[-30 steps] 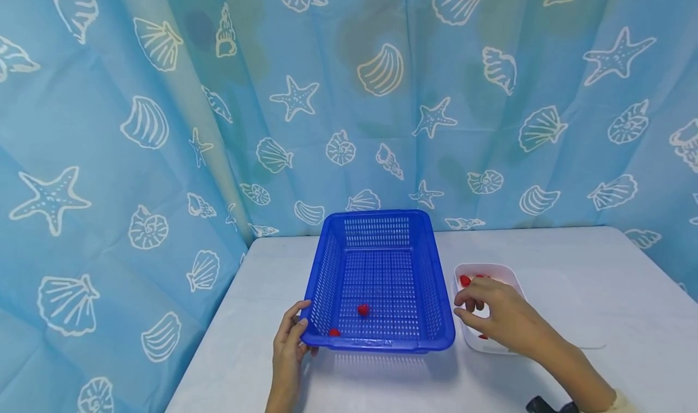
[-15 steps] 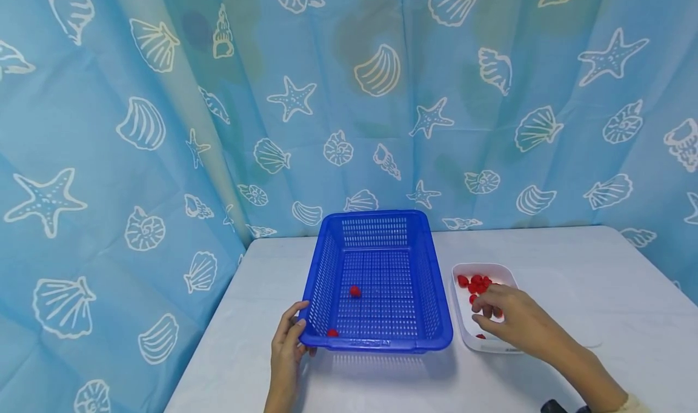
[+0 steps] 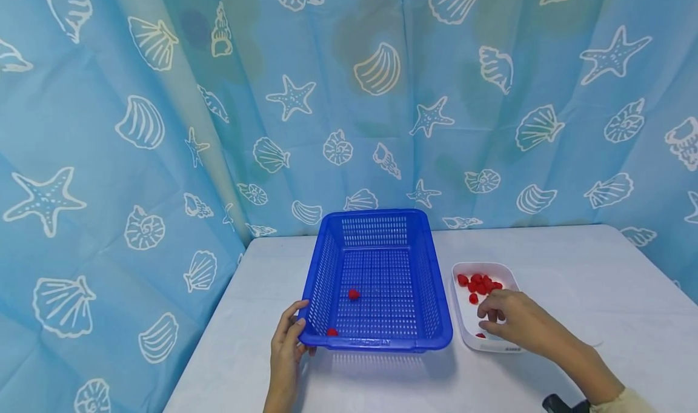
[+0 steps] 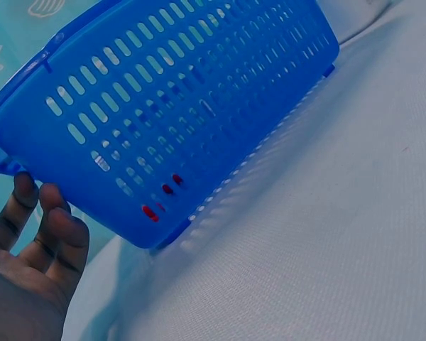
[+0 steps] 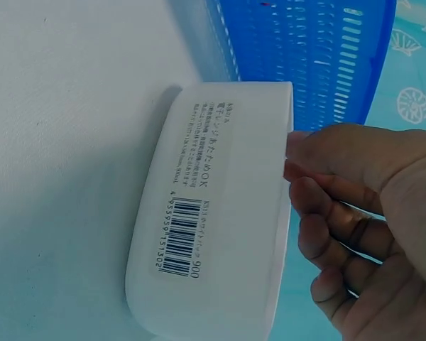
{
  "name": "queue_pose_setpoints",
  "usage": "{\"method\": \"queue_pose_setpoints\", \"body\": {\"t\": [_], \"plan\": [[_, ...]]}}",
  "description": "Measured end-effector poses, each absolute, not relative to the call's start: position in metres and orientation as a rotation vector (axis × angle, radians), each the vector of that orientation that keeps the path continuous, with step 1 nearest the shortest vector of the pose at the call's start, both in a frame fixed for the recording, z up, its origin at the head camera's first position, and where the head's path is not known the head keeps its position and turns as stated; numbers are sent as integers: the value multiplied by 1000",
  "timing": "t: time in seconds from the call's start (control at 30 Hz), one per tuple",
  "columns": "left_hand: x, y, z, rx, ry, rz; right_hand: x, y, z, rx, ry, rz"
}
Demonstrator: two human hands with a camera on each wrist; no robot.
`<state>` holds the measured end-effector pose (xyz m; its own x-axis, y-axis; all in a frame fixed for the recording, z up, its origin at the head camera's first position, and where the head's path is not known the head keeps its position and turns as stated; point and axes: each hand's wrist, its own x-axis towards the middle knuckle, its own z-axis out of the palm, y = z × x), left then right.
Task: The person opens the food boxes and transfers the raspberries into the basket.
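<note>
A blue slotted plastic basket (image 3: 376, 343) stands on the table, with two small red raspberry-like berries inside: one berry (image 3: 353, 294) on its floor, another (image 3: 332, 332) by the near left corner. My left hand (image 3: 286, 352) grips the rim at that corner, thumb on the near side; the left wrist view shows the hand (image 4: 35, 249) under the rim. Over a white plastic container (image 3: 460, 316) hovers my right hand (image 3: 523, 322), fingers loosely bent, thumb apart, nothing seen between them. Several red berries (image 3: 477, 283) lie in the container's far part, and one (image 3: 480, 335) near its front.
A clear, flat lid-like sheet (image 3: 551, 286) lies right of the container, partly behind the right arm. White cloth (image 3: 382, 389) covers the table. A blue shell-patterned curtain (image 3: 327, 98) hangs behind and at the left.
My right hand has shifted slightly right and nearer over the container, uncovering more berries. One berry in the basket has rolled farther back and left. My left hand stays on the rim.
</note>
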<state>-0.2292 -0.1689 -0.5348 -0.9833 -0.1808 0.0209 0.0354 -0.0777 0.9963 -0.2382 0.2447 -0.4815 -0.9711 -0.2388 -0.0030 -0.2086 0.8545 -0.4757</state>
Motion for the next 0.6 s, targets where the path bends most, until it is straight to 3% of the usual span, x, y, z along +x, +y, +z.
{"method": "queue_pose_setpoints", "body": {"t": [0.6], "plan": [[-229, -169, -535, 157, -2032, -2192, -248, 249, -494, -359, 2766, -771]]}}
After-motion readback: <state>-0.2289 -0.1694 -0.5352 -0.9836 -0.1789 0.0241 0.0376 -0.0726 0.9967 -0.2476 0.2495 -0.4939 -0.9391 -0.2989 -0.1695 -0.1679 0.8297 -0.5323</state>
